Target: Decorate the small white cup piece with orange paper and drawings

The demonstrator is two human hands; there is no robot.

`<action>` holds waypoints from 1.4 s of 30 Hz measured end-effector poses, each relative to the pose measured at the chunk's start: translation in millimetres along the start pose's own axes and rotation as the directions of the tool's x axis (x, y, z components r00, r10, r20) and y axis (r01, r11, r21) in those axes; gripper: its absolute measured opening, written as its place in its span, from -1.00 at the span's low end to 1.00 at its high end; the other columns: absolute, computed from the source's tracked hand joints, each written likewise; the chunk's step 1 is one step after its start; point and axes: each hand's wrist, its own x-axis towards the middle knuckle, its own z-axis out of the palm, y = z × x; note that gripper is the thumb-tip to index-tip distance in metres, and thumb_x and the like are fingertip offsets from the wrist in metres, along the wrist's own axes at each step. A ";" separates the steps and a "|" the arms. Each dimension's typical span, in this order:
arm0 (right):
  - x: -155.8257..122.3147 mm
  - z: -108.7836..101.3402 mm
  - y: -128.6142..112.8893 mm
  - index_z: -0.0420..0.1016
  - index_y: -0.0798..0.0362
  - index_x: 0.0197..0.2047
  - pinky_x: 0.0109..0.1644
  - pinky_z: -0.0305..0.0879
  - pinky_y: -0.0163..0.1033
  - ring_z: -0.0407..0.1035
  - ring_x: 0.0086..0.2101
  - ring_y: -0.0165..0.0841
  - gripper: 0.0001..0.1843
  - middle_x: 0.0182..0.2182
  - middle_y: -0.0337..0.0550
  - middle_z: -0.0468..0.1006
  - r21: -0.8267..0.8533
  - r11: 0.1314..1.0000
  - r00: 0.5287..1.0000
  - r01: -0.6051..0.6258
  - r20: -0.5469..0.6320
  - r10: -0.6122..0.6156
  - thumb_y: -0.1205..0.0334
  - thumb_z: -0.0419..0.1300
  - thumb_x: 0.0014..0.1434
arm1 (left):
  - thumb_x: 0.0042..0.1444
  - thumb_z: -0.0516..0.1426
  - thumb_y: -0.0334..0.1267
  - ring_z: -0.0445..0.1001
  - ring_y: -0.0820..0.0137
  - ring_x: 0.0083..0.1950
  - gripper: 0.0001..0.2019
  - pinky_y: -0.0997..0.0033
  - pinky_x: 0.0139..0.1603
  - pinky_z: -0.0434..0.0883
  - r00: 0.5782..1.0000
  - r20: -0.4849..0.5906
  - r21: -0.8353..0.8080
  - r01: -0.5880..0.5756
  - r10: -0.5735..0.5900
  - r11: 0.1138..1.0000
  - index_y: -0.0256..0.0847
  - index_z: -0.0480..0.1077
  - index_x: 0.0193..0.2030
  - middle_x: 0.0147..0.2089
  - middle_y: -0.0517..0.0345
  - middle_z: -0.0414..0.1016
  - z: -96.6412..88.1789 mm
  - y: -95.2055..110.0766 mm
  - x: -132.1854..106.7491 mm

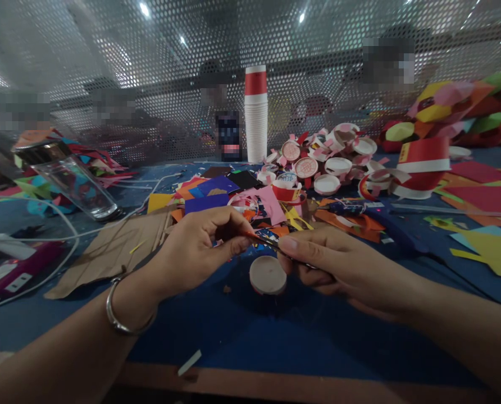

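Observation:
My left hand (208, 247), with a silver bangle at the wrist, pinches a small orange-red piece, perhaps a paper strip, between thumb and fingertips. My right hand (330, 261) is closed around a thin dark stick-like tool (269, 242), its thumb pressed along the top. The tool's tip meets the orange-red piece at my left fingertips; my right fingers hide its rear part. Just below, the cut-off bottom of a paper cup (268, 275) rests on the blue table, close to my right fingers.
A tall stack of paper cups (256, 123) stands behind a pile of cut cup bottoms (326, 165). A blue glue gun (381, 216) trails its cord rightward. Brown cardboard (111, 252), a clear bottle (77, 185), a purple power strip (23, 266) and white cables are leftward.

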 end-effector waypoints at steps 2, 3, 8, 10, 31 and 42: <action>0.0 0.3 -0.1 0.40 0.09 -0.40 -0.59 -0.35 -0.38 -0.24 -0.61 -0.58 -0.48 -0.63 -0.48 0.01 0.001 1.000 1.000 -0.001 -0.001 0.001 -0.22 0.29 0.28 | 0.21 0.27 -0.38 0.50 0.48 -0.32 -0.97 0.51 -0.32 0.43 1.000 -0.003 0.009 -0.010 0.010 1.000 -0.20 0.52 -0.21 -0.30 0.19 0.59 0.0 1.1 0.5; 0.1 0.3 -0.1 0.40 0.09 -0.40 -0.59 -0.35 -0.38 -0.24 -0.61 -0.58 -0.48 -0.63 -0.48 0.01 0.002 1.000 1.000 -0.001 -0.002 0.001 -0.22 0.29 0.28 | 0.21 0.26 -0.39 0.50 0.48 -0.33 -0.96 0.52 -0.33 0.43 1.000 -0.005 0.014 -0.017 0.017 1.000 -0.20 0.52 -0.22 -0.31 0.20 0.59 -0.1 1.6 0.8; 0.6 -0.1 0.8 0.39 0.09 -0.41 -0.59 -0.35 -0.38 -0.24 -0.60 -0.58 -0.47 -0.62 -0.48 0.00 0.008 1.000 1.000 -0.002 0.001 0.002 -0.22 0.28 0.28 | 0.19 0.25 -0.40 0.48 0.48 -0.35 -0.97 0.52 -0.36 0.41 0.999 -0.007 0.038 -0.039 0.040 0.999 -0.21 0.52 -0.24 -0.32 0.19 0.58 -0.9 3.5 1.7; 0.4 -0.1 1.0 0.39 0.09 -0.41 -0.59 -0.35 -0.38 -0.24 -0.60 -0.58 -0.47 -0.62 -0.48 0.01 0.006 1.000 1.000 -0.005 -0.003 0.005 -0.23 0.28 0.28 | 0.19 0.25 -0.40 0.47 0.49 -0.36 -0.96 0.52 -0.37 0.40 0.999 -0.003 0.048 -0.039 0.039 0.998 -0.21 0.52 -0.24 -0.32 0.19 0.57 -1.2 4.0 1.9; 1.0 -1.6 2.4 0.41 0.08 -0.41 -0.58 -0.34 -0.38 -0.21 -0.58 -0.56 -0.50 -0.60 -0.46 0.02 -0.045 0.998 0.999 -0.051 -0.004 0.051 -0.20 0.30 0.28 | 0.20 0.23 -0.46 0.52 0.51 -0.29 -0.91 0.56 -0.23 0.46 0.989 0.074 0.172 -0.137 0.126 0.975 -0.19 0.51 -0.24 -0.29 0.24 0.59 -6.6 6.7 0.2; 1.2 1.6 0.8 0.41 0.10 -0.40 -0.60 -0.36 -0.39 -0.23 -0.60 -0.58 -0.47 -0.64 -0.49 0.01 -0.046 0.996 0.996 -0.079 0.031 0.081 -0.22 0.30 0.27 | 0.16 0.25 -0.46 0.43 0.55 -0.42 -0.94 0.62 -0.43 0.36 0.985 0.174 0.046 -0.017 0.009 0.999 -0.24 0.49 -0.28 -0.40 0.28 0.53 -5.6 5.8 0.1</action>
